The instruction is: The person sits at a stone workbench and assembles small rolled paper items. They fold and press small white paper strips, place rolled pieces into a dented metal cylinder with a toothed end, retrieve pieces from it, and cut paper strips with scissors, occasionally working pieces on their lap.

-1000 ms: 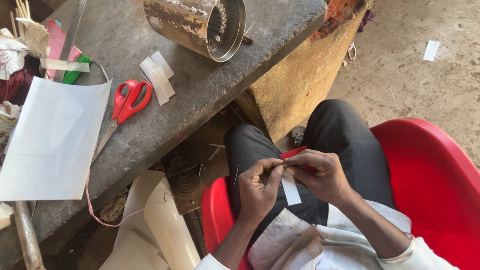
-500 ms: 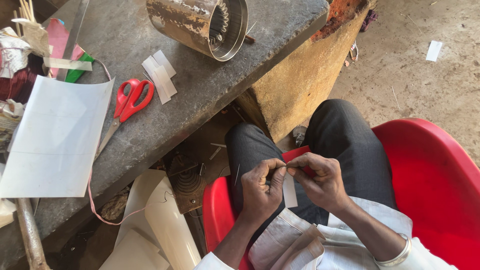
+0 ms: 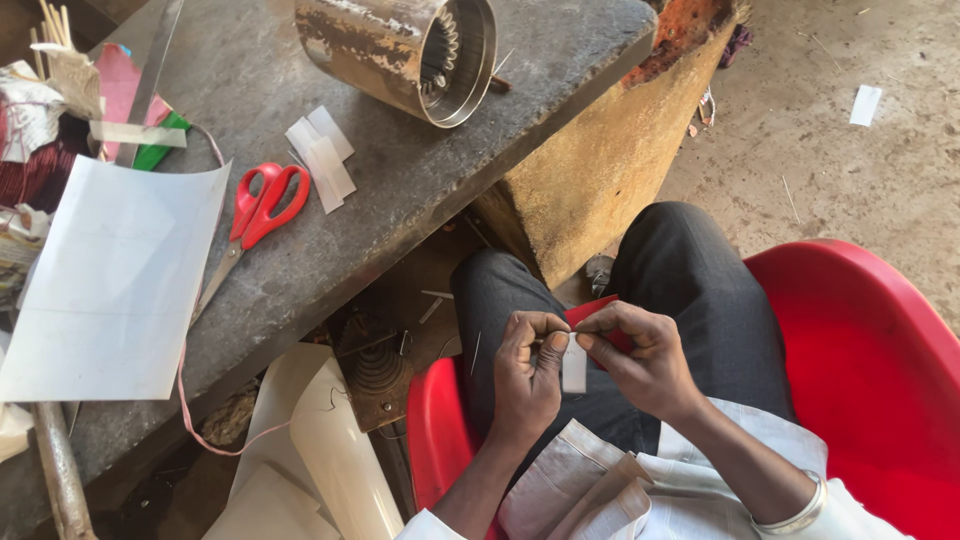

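1. While the left hand (image 3: 528,375) and the right hand (image 3: 640,360) meet over the lap, both pinch one small white paper strip (image 3: 574,368) between thumb and fingertips; the strip hangs down from the pinch, between the two hands.
2. The strip looks thin, light and limp, likely easy to crease or tear, so it is best held near its top edge with a gentle pinch.
3. Something red and flat (image 3: 592,312) shows just behind the fingers at 12 o'clock; what it is I cannot tell.
4. The person sits in a smooth red plastic chair (image 3: 860,350), which wraps from 3 to 6 o'clock.
5. At 11 o'clock lies a rough grey stone slab (image 3: 560,90), matte and gritty.
6. On it, at 10 o'clock, rest red-handled scissors (image 3: 262,210), more cut white strips (image 3: 322,158) and a large white sheet (image 3: 110,280), slightly curled.
7. Toward 12 o'clock lies a rusty metal cylinder (image 3: 400,50), hollow, hard and probably heavy, with toothed slots inside.
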Demonstrator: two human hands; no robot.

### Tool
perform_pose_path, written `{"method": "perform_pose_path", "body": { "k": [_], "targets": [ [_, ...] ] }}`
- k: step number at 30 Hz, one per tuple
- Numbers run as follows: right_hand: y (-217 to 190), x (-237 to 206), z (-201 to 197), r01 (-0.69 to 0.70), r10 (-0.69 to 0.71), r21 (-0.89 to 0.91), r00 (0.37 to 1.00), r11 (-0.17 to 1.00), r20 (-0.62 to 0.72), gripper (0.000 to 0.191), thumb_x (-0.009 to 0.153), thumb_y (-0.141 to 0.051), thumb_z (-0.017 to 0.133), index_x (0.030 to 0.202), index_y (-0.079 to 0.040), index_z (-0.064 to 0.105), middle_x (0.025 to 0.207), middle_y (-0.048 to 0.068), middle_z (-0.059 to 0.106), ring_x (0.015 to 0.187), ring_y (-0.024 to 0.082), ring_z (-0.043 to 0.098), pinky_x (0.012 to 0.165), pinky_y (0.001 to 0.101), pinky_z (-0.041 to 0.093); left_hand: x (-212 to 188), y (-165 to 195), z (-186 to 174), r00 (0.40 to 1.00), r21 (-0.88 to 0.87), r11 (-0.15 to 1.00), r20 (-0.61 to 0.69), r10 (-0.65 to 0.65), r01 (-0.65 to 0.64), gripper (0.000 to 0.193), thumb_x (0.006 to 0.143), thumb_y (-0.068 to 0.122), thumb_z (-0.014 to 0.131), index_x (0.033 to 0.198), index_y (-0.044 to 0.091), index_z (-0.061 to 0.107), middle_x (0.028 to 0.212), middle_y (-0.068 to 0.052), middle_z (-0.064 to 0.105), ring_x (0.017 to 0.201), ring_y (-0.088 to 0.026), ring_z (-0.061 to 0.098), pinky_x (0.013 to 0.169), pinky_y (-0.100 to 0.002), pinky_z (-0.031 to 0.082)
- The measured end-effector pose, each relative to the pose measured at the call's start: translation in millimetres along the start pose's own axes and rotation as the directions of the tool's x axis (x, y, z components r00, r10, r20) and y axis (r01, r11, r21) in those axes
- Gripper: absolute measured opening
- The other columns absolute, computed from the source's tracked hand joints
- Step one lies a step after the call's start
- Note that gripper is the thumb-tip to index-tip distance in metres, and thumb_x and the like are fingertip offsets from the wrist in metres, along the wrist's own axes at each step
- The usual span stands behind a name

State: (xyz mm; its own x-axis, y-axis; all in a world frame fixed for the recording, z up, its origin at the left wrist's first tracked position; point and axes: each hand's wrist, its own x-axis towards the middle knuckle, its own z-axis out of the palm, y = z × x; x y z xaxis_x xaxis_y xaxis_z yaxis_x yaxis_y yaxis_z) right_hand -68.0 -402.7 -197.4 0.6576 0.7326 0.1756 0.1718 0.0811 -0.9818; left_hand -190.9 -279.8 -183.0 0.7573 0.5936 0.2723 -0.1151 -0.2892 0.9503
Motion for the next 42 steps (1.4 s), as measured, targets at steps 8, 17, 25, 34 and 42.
{"method": "perform_pose_path", "body": {
  "k": [8, 17, 25, 34, 42],
  "targets": [
    [23.8, 7.8, -17.4, -0.163, 0.086, 0.304, 0.964, 0.939, 0.251, 0.012, 0.087, -0.009, 0.079, 0.092, 0.001, 0.075, 0.101, 0.006, 0.068, 0.093, 0.011, 0.064, 0.082, 0.0270, 0.053, 0.3, -11.0, -3.5, 0.952, -0.091, 0.957, 0.161, -0.259, 0.275, 0.015, 0.102, 0.016, 0.065, 0.099, 0.001, 0.066, 0.096, -0.003, 0.061, 0.084, -0.008, 0.055, 0.075, -0.025, 0.047],
    [11.8, 11.1, -17.8, -0.271, 0.170, 0.448, 0.953, 0.852, 0.252, 0.019, 0.094, -0.014, 0.076, 0.101, 0.002, 0.071, 0.094, 0.006, 0.071, 0.086, 0.010, 0.064, 0.076, 0.0272, 0.054, 0.0, 2.5, -3.2, 0.982, -0.082, 0.990, 0.163, -0.099, 0.113, 0.019, 0.101, 0.014, 0.068, 0.115, 0.002, 0.063, 0.098, -0.003, 0.068, 0.088, -0.008, 0.065, 0.079, -0.025, 0.054],
    [7.5, 9.7, -18.0, -0.432, 0.388, 0.102, 0.875, 0.896, 0.290, 0.027, 0.089, -0.017, 0.077, 0.110, -0.001, 0.073, 0.085, 0.005, 0.071, 0.071, 0.008, 0.060, 0.060, 0.0270, 0.050, 5.0, -11.1, -6.2, 0.986, -0.338, 0.927, 0.028, -0.165, 0.165, 0.027, 0.100, 0.003, 0.065, 0.119, 0.002, 0.047, 0.103, -0.004, 0.064, 0.092, -0.010, 0.069, 0.077, -0.026, 0.059],
    [15.0, 10.4, -17.2, -0.282, 0.250, 0.328, 0.959, 0.902, 0.136, 0.027, 0.089, -0.008, 0.072, 0.115, 0.001, 0.070, 0.102, 0.005, 0.077, 0.093, 0.009, 0.072, 0.084, 0.0258, 0.061, -0.7, -4.2, 2.5, 0.934, -0.124, 0.944, 0.230, -0.274, 0.307, 0.028, 0.092, 0.003, 0.069, 0.117, -0.001, 0.059, 0.094, -0.006, 0.072, 0.084, -0.007, 0.070, 0.074, -0.024, 0.059],
    [11.8, 7.3, -13.1, -0.251, 0.217, 0.183, 0.958, 0.950, 0.186, 0.027, 0.089, -0.007, 0.073, 0.115, 0.000, 0.073, 0.097, 0.003, 0.079, 0.087, 0.006, 0.072, 0.079, 0.0249, 0.061, 1.3, -2.9, -1.5, 0.982, -0.131, 0.976, 0.099, -0.162, 0.174, 0.017, 0.099, 0.012, 0.066, 0.110, -0.001, 0.067, 0.090, -0.001, 0.072, 0.079, -0.002, 0.067, 0.068, -0.020, 0.057]
  ]
}}
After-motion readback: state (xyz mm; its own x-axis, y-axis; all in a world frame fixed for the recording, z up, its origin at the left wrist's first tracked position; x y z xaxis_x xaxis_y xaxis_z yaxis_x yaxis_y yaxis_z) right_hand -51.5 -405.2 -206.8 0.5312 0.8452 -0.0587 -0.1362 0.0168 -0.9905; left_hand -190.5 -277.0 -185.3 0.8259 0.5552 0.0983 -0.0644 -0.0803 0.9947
